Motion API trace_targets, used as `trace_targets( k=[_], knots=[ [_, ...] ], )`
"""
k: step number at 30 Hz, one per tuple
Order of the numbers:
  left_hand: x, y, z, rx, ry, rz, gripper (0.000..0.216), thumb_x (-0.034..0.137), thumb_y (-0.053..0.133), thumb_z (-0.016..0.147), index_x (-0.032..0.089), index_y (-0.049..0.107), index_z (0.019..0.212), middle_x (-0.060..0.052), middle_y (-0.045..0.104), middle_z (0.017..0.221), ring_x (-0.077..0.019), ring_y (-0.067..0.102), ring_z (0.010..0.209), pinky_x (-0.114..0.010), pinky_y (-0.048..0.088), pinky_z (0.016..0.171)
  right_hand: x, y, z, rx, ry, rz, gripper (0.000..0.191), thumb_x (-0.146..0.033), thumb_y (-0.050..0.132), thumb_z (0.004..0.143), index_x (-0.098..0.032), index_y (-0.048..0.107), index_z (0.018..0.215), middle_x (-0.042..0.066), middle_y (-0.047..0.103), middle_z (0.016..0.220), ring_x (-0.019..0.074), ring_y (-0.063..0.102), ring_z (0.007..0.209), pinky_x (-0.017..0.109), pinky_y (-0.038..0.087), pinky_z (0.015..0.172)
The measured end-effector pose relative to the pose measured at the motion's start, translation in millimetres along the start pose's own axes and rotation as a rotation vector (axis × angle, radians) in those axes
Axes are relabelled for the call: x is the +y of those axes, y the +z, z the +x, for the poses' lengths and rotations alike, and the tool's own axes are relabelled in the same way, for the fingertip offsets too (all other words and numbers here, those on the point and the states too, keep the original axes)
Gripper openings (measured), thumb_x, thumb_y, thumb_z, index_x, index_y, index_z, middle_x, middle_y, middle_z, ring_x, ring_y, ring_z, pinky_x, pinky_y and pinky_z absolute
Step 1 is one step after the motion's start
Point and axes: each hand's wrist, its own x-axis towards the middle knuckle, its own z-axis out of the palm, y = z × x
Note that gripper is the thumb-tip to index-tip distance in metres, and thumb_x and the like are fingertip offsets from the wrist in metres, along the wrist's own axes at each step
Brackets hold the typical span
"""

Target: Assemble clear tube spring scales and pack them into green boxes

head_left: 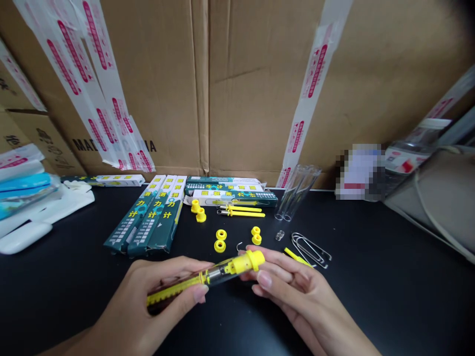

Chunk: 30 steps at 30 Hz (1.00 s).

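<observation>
My left hand (163, 296) is closed around a clear-tube spring scale (218, 272), tilted with its yellow-capped end up to the right. A yellow graduated strip and a metal spring show inside the tube. Just behind the yellow cap, my right hand (293, 289) has its fingers curved and its thumb apart from them. Its fingers are beside the cap; whether they touch it I cannot tell. A small metal hook (239, 246) shows near the right fingertips, its lower part hidden. Beyond lie yellow rings (220, 245), yellow caps (201, 214) and yellow rods with metal ends (245, 214).
Green-and-white boxes (148, 217) lie at the back left, others (233, 199) behind the parts. Clear tubes (293, 198) lean against the cardboard (241, 99). Metal wire loops (311, 249) and small springs (279, 236) lie right of centre. A bottle (411, 148) stands far right.
</observation>
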Motion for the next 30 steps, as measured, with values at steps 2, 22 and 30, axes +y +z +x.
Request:
trace_targets(
  k=[2,22,30],
  knots=[
    [1,1,-1,0.002,0.010,0.004,0.019,0.038,0.066,0.089,0.026,0.081,0.089,0.004,0.080,0.075,-0.0146,0.076,0.066,-0.015,0.055,0.058,0,0,0,0.007,-0.007,-0.009,0.043,-0.042,0.091,0.073,-0.024,0.081,0.111,0.007,0.082,0.102,0.0223,0.074,0.097,0.031,0.057,0.088],
    [-2,-2,-8,-0.055,0.019,0.000,0.027,0.042,0.060,0.092,0.027,0.078,0.106,0.003,0.074,0.071,-0.0143,0.072,0.065,-0.014,0.054,0.060,1,4,6,0.055,-0.041,-0.022,0.032,-0.038,0.095,0.069,-0.018,0.084,0.093,0.005,0.082,0.074,0.0141,0.072,0.069,0.021,0.056,0.068],
    [-13,7,-6,0.013,0.197,0.119,0.038,0.037,0.072,0.088,0.032,0.072,0.126,0.006,0.077,0.071,-0.0127,0.074,0.060,-0.011,0.057,0.059,3,6,7,0.073,-0.028,0.108,0.036,-0.034,0.094,0.072,-0.024,0.083,0.105,0.000,0.079,0.080,0.0096,0.066,0.073,0.017,0.054,0.074]
  ],
)
